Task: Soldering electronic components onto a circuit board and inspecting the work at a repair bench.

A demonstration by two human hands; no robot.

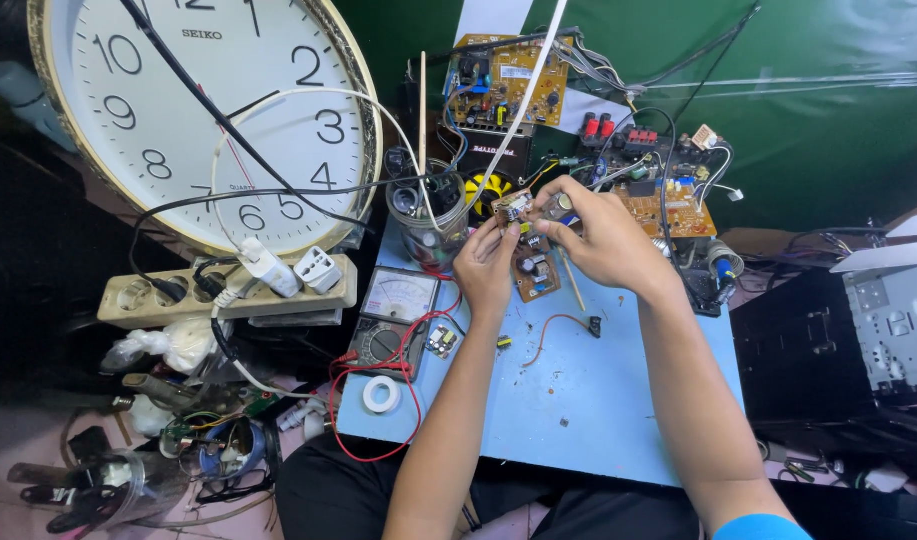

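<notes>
Brown circuit board (534,262), light-blue table (578,400)

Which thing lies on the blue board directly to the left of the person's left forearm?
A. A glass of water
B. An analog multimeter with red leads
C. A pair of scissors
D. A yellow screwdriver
B: the analog multimeter, dial face up with red leads looping around it, lies on the blue board beside the left forearm, below the left hand.

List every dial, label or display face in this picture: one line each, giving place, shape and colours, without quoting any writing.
Wall clock: top left, round white face, gold rim, black numerals.
Multimeter: on the blue board, left of the left hand; black body, pale meter window, round selector.
Black label: behind the right hand, rectangular, light lettering.
</notes>
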